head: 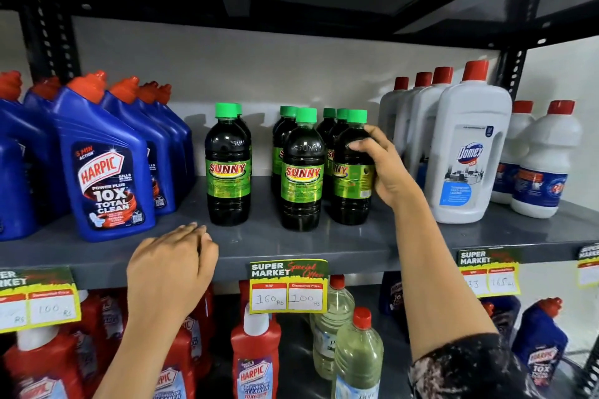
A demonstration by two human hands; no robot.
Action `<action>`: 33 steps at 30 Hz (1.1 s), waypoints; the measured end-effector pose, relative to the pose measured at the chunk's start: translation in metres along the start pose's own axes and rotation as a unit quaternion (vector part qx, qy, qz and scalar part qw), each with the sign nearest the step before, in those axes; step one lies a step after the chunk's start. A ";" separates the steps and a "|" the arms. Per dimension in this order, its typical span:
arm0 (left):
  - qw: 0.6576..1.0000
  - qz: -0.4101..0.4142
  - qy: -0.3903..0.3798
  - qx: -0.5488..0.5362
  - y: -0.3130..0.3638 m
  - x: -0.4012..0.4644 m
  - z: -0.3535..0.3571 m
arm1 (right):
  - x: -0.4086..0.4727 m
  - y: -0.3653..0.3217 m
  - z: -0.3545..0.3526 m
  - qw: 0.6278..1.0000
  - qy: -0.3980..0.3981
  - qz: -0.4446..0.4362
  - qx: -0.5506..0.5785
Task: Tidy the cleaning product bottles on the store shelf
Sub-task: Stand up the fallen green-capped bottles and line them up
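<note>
Sunny bottles (pixel 301 172) mid-shelf (pixel 291 240), Harpic bottles (pixel 107 165) left, Domex bottles (pixel 470 152) right

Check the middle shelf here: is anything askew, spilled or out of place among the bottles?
No spill or damage shows. The front-right Sunny bottle, gripped by the right hand, has its label turned sideways, unlike the middle front Sunny bottle. The leftmost Sunny bottle stands apart, leaving a gap. The left hand rests on the shelf edge.
</note>
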State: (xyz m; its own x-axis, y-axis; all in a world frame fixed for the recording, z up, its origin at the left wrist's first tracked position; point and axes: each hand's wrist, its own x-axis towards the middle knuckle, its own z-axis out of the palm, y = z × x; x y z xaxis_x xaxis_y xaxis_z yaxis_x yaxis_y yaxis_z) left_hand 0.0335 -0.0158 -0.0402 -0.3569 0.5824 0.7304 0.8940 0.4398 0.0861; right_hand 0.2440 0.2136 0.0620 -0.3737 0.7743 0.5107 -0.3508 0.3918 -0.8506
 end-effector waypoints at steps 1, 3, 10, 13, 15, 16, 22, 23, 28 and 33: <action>1.000 -0.001 -0.001 0.001 0.000 0.000 0.000 | 0.003 0.001 -0.004 1.000 -0.021 0.007 0.020; 1.000 -0.004 -0.005 0.001 0.000 -0.001 -0.001 | 0.007 0.004 -0.011 0.997 -0.053 0.028 0.042; 1.000 -0.009 -0.019 -0.005 0.002 -0.001 -0.004 | 0.010 0.011 -0.023 0.990 -0.053 0.058 0.113; 1.000 -0.011 -0.023 -0.006 0.002 -0.002 -0.005 | 0.010 0.011 -0.024 0.988 -0.055 0.054 0.135; 1.000 -0.012 -0.026 -0.008 0.002 -0.001 -0.005 | 0.010 0.011 -0.026 0.986 -0.069 0.051 0.143; 0.999 -0.013 -0.028 -0.009 0.002 -0.001 -0.005 | 0.010 0.010 -0.027 0.984 -0.078 0.050 0.149; 0.999 -0.022 -0.034 -0.018 0.002 -0.002 -0.006 | 0.010 0.007 -0.027 0.979 -0.102 0.056 0.167; 0.999 -0.023 -0.035 -0.019 0.002 -0.002 -0.006 | 0.010 0.007 -0.027 0.978 -0.103 0.057 0.169; 0.998 -0.024 -0.039 -0.030 0.001 -0.001 -0.005 | 0.008 0.008 -0.031 0.984 -0.077 0.051 0.155; 0.999 -0.022 -0.014 -0.040 -0.002 -0.002 -0.002 | -0.006 0.002 -0.041 0.995 0.046 -0.069 0.061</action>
State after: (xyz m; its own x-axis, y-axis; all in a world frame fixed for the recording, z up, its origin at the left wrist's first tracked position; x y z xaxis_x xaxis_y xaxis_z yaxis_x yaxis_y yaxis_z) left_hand 0.0330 -0.0191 -0.0402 -0.4034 0.5826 0.7056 0.8953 0.4107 0.1727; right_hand 0.2807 0.2303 0.0516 -0.2367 0.7618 0.6031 -0.4961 0.4389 -0.7492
